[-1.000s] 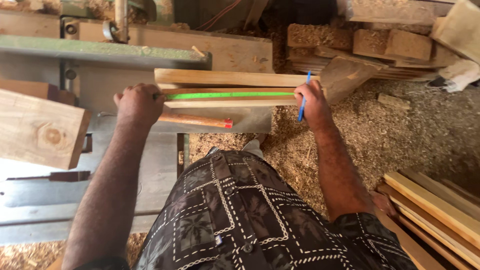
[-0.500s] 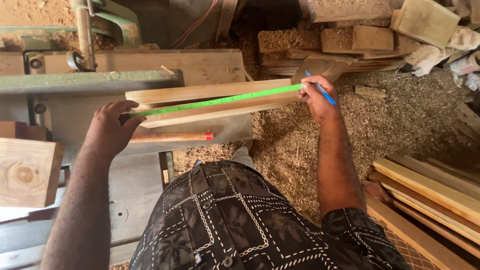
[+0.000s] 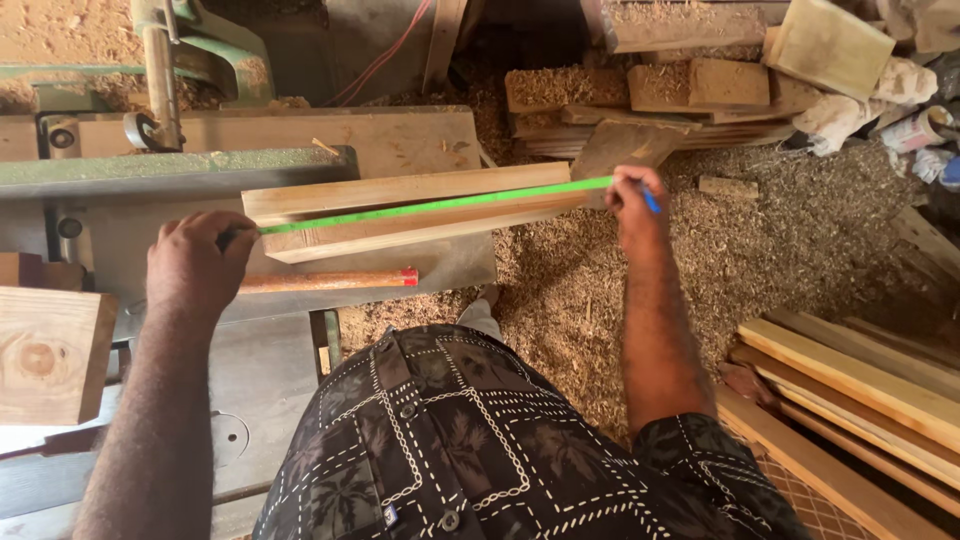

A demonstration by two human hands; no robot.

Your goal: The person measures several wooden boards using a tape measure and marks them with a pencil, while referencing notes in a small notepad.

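Hands stretch a bright green tape [image 3: 440,205] along the long pale wooden plank [image 3: 400,212]: your left hand [image 3: 200,265] pinches one end, your right hand [image 3: 632,205] grips the other plus a blue pen [image 3: 650,200].

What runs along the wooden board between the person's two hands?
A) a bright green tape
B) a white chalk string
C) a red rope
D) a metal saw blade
A: a bright green tape stretches along the wooden board from the left hand to the right hand.
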